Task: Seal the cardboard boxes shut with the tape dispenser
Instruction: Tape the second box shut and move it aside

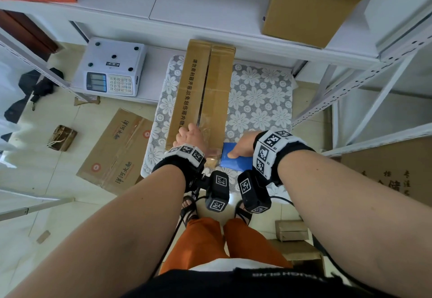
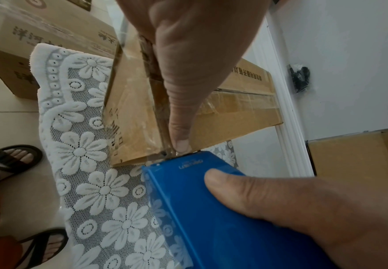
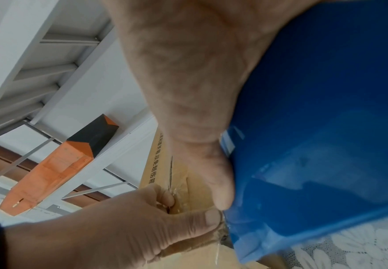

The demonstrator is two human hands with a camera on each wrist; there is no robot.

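Observation:
A long brown cardboard box (image 1: 203, 87) lies lengthwise on a lace mat (image 1: 259, 101), its top flaps meeting along a centre seam. My left hand (image 1: 189, 137) grips the box's near end: fingers curled on top, and the thumb (image 2: 179, 127) presses clear tape (image 2: 241, 102) onto the end face. My right hand (image 1: 243, 144) grips the blue tape dispenser (image 1: 236, 160) just below and right of that end. The dispenser's (image 2: 211, 218) mouth touches the box's (image 2: 130, 109) lower edge right beside the left thumb. The tape roll inside is hidden.
A white weighing scale (image 1: 112, 68) sits left of the mat on the low shelf. Another cardboard box (image 1: 313, 7) stands on the upper shelf at right. A printed box (image 1: 117, 150) rests on the floor at left. White rack posts (image 1: 350, 94) rise on the right.

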